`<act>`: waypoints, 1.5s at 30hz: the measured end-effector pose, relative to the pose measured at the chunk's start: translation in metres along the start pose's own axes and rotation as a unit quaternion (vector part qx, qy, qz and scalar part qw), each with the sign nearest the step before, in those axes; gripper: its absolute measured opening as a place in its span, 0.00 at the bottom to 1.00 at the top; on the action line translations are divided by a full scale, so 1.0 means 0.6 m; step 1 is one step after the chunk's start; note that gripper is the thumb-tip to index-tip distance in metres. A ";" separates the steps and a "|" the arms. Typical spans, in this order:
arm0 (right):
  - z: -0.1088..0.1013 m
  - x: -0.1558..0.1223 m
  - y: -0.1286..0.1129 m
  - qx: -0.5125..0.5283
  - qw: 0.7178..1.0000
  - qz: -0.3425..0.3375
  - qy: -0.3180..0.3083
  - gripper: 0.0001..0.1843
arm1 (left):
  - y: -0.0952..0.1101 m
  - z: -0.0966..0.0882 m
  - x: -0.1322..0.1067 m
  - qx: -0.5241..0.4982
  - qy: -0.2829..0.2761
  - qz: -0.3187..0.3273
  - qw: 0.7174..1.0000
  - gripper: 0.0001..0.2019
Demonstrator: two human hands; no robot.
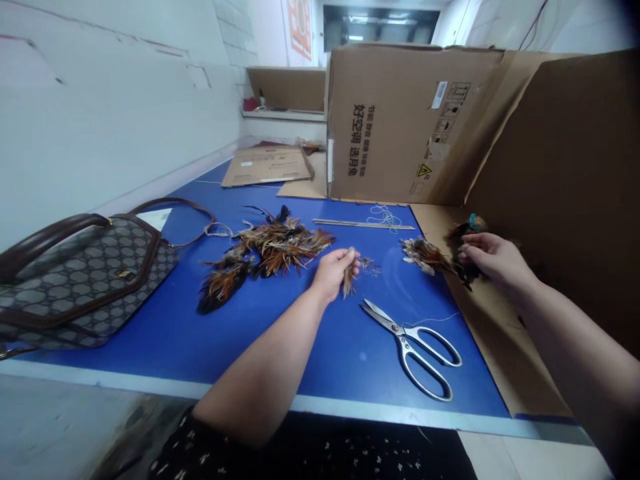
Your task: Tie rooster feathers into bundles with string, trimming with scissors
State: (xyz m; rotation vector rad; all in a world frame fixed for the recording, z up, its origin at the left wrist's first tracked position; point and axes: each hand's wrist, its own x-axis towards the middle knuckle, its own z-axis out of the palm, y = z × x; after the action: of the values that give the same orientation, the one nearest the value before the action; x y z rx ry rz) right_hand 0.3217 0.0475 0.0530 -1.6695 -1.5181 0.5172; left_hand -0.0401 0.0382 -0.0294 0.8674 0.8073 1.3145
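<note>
While your left hand (pixel 334 272) holds a small feather tuft (pixel 349 287) clamped in its fingers above the desk (pixel 350 367), your right hand (pixel 496 260) is at the dark feathers (pixel 469 273) over the cardboard (pixel 500 350); whether its fingers grip any, you cannot tell. Scissors (pixel 397 330) lie between your forearms.

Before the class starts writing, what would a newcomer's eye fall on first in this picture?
Probably the heap of brown and black feathers on the blue tabletop, left of the left hand, which pinches a few small feathers. Next, perhaps, the large metal scissors, lying between the person's two arms. The big cardboard box standing at the far side and the patterned handbag at the left also stand out.
</note>
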 end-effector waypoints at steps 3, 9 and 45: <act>0.049 -0.036 -0.031 0.223 0.968 0.008 -0.117 0.25 | 0.001 0.008 -0.005 -0.009 -0.007 0.001 1.000 0.25; 0.176 -0.116 -0.093 0.299 0.928 -0.026 -0.219 0.25 | 0.005 0.021 -0.018 -0.015 -0.022 0.009 1.000 0.24; 0.229 -0.167 -0.076 0.331 0.924 -0.028 -0.188 0.27 | -0.018 0.071 -0.047 0.000 -0.032 0.021 0.999 0.21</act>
State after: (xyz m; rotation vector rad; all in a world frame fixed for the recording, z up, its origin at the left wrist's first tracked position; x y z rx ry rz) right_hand 0.1698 -0.0112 -0.0145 -1.0284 -1.4168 1.2213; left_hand -0.0003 0.0061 -0.0190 0.9249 0.7427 1.3173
